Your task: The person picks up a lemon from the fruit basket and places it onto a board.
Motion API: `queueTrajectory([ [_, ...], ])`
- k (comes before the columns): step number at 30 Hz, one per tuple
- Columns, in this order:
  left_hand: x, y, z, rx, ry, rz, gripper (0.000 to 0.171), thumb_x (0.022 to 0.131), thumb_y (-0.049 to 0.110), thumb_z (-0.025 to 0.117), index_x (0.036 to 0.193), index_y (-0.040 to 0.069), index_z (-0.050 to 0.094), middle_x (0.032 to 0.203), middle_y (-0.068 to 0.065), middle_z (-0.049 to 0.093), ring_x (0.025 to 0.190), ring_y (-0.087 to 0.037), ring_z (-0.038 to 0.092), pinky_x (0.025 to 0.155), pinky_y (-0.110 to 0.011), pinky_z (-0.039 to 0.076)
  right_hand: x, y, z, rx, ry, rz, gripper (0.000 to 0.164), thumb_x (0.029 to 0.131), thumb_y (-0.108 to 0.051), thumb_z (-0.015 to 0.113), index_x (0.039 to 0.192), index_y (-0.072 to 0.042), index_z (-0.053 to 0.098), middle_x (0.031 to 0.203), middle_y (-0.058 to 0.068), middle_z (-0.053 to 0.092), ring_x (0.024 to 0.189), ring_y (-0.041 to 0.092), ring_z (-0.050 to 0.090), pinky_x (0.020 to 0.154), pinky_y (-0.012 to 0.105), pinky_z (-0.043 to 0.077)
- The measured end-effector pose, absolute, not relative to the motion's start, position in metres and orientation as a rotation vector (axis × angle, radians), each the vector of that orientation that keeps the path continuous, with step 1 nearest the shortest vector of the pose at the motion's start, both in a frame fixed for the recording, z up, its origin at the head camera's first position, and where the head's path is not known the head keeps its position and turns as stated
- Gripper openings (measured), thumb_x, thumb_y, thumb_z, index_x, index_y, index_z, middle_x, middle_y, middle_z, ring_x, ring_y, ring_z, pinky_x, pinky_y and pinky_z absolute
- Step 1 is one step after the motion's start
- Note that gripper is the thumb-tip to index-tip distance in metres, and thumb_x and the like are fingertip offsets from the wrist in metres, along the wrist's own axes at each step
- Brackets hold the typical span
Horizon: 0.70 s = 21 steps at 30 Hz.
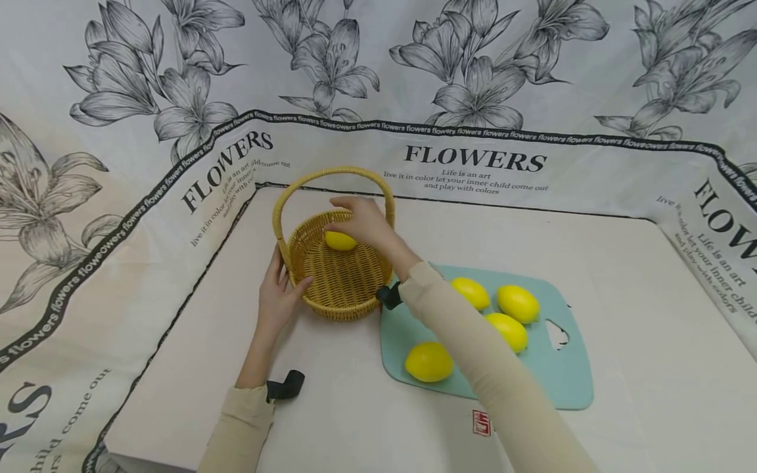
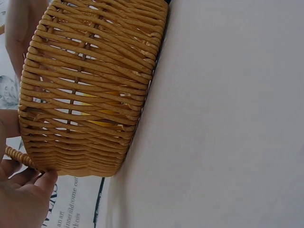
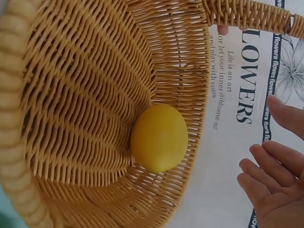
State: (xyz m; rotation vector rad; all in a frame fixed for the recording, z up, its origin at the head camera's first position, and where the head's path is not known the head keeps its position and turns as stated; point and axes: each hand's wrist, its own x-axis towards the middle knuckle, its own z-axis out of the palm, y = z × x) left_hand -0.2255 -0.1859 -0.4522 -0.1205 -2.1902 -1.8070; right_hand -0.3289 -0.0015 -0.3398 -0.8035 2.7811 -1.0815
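A woven wicker basket [image 1: 343, 279] with a tall arched handle stands on the white table. My left hand [image 1: 279, 299] grips its left side near the foot of the handle, thumb over the rim and fingers outside. One yellow lemon [image 3: 159, 138] lies in the basket, against the far wall. Over that end of the basket is my right hand [image 1: 368, 223], reaching beneath the handle. In the right wrist view its fingers [image 3: 280, 166] are spread apart from the lemon and hold nothing. Through the weave, the left wrist view shows a bit of yellow.
A light teal cutting board [image 1: 564, 381] lies right of the basket, partly under my right sleeve [image 1: 479, 348]. Several lemons rest on it, one lemon [image 1: 429, 362] near its front left corner. Flower-printed cloth [image 1: 473, 164] stands behind the table.
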Motion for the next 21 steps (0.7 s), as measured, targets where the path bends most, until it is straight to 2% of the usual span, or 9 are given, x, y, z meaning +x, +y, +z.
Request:
queueTrajectory([
  [16,-0.225,-0.186,-0.451,-0.094,-2.206,-1.825,0.093,0.086,0.007,0.072,0.155,0.009,0.009,0.159,-0.003,0.009,0.145,-0.015,0.014,0.115,-0.024,0.028,-0.342,-0.018,-0.355,-0.634,2.720,-1.047,0.056,0.092,-0.026,0.068,0.140,-0.006,0.050,0.141,0.008,0.050,0.130,0.022,0.045,0.109,0.032,0.039],
  [21,-0.216,-0.180,-0.434,-0.091,-2.201,-1.869,0.092,0.087,-0.001,0.069,0.154,0.003,0.007,0.160,-0.010,0.007,0.146,-0.022,0.012,0.117,-0.031,0.026,-0.347,-0.014,-0.364,-0.535,2.695,-1.058,0.054,0.091,-0.024,0.069,0.139,-0.005,0.052,0.140,0.009,0.051,0.129,0.024,0.046,0.107,0.034,0.042],
])
